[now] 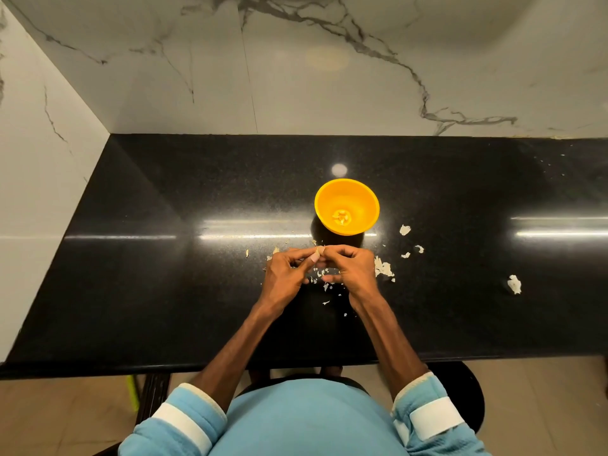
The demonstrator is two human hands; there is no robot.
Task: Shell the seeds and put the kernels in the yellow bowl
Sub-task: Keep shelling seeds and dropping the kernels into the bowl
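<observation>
Kernels (pixel 342 218) at btm, yellow bowl (pixel 360 200)

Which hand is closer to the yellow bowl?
Right. The right hand is just on the near side of the yellow bowl; the left hand is farther away, off to its left. Both pinch a seed.

The left hand (pixel 285 275) and right hand (pixel 352 268) hide most of the seed (pixel 317 250) they pinch. The kernels (pixel 341 218) in the yellow bowl (pixel 363 199) are too small to count. The picture's right edge cuts off the counter (pixel 164 274).
</observation>
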